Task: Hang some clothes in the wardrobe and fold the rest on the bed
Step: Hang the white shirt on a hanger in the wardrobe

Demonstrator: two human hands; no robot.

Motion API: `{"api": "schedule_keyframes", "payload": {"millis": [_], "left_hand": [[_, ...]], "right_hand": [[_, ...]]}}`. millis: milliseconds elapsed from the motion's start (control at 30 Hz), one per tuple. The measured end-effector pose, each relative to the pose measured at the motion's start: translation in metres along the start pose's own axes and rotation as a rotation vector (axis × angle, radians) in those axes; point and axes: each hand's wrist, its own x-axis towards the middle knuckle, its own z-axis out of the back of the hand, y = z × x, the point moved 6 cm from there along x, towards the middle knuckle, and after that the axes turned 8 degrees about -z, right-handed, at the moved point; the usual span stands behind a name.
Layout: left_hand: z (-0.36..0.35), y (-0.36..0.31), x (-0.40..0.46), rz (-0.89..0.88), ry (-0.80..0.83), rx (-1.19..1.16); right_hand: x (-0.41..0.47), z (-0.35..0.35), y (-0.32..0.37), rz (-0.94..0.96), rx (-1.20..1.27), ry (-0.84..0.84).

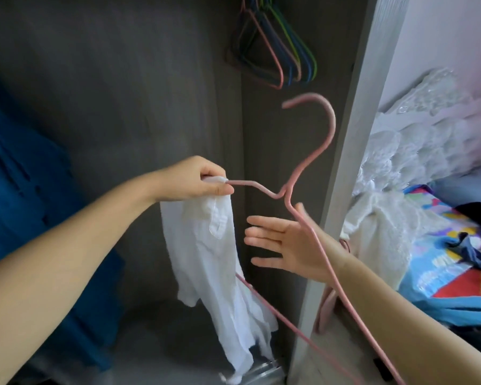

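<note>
A pink hanger (pixel 321 140) is held up inside the grey wardrobe (pixel 122 93), its hook pointing up and left. My left hand (pixel 197 182) grips the hanger's left shoulder together with the top of a white garment (pixel 220 259), which hangs limp below the hand. My right hand (pixel 283 243) is just right of the garment, palm up, fingers straight and spread, holding nothing. The hanger's right arm runs down across that hand and wrist.
Several coloured hangers (pixel 275 51) hang empty at the wardrobe's top. A blue garment (pixel 25 190) hangs at the left. The wardrobe's pale side panel (pixel 353 134) stands on the right; beyond it lies a bed (pixel 442 259) with white, dark and colourful clothes.
</note>
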Motion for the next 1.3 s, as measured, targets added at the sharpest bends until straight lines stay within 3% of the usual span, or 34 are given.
{"api": "schedule_keyframes", "payload": {"millis": [100, 233, 333, 467, 733, 1033, 1300], "left_hand": [[0.006, -0.008, -0.005, -0.015, 0.011, -0.074], [-0.005, -0.004, -0.007, 0.015, 0.075, -0.086], [-0.010, 0.003, -0.012, 0.028, 0.067, -0.098], [-0.008, 0.019, -0.027, 0.079, 0.055, -0.072], [0.015, 0.043, -0.053, 0.113, -0.037, -0.036], [0.047, 0.070, -0.065, 0.138, -0.171, -0.040], [0.066, 0.095, -0.087, 0.212, -0.270, 0.037]], "right_hand": [[0.018, 0.011, -0.016, 0.031, -0.401, -0.355], [0.059, -0.020, -0.030, 0.070, -0.879, -0.406], [0.077, -0.017, -0.027, 0.089, -0.937, -0.571], [0.071, 0.015, -0.021, 0.173, -0.731, -0.731], [0.044, 0.079, -0.019, 0.025, -1.005, -0.957], [0.036, 0.105, -0.011, -0.113, -1.195, -0.816], [0.011, 0.092, 0.031, -0.085, -1.199, -0.693]]}}
